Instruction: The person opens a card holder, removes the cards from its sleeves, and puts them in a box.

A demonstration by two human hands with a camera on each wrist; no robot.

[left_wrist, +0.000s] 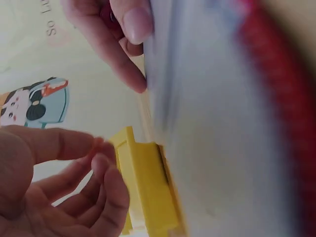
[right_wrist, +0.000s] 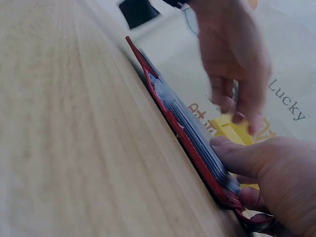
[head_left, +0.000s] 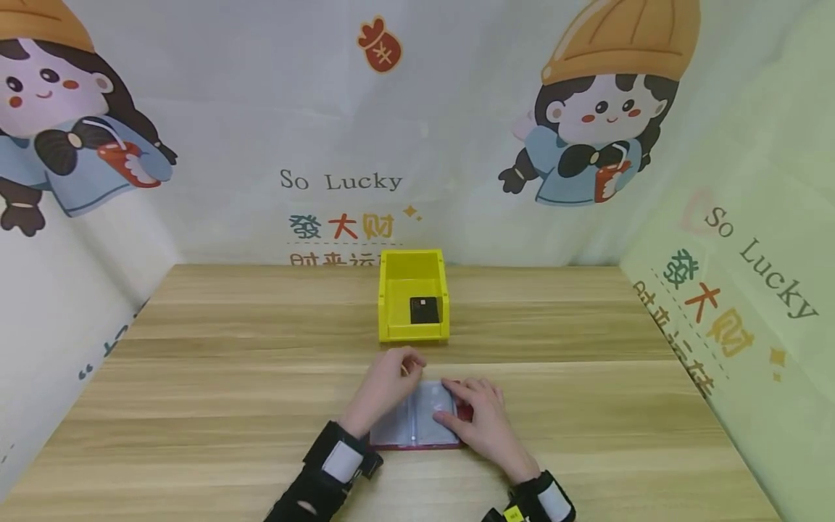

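A small red-covered card holder [head_left: 411,446] lies spread on the table, its clear plastic sleeves facing up. My right hand [head_left: 485,420] grips its right side; in the right wrist view the thumb [right_wrist: 232,153] presses on the stacked sleeves while fingers curl by the red cover. Above the holder's upper left part hovers my left hand [head_left: 391,380], fingers loosely curled and thumb near the fingertips. No object shows between them in the left wrist view, where the left hand [left_wrist: 74,182] is apart from the sleeves [left_wrist: 212,148].
Beyond the hands stands a yellow plastic bin [head_left: 412,333], with a flat black square piece [head_left: 424,310] inside. The wooden table [head_left: 228,406] meets a printed backdrop [head_left: 457,130] at the back and sides. Both wrists wear black straps [head_left: 326,471].
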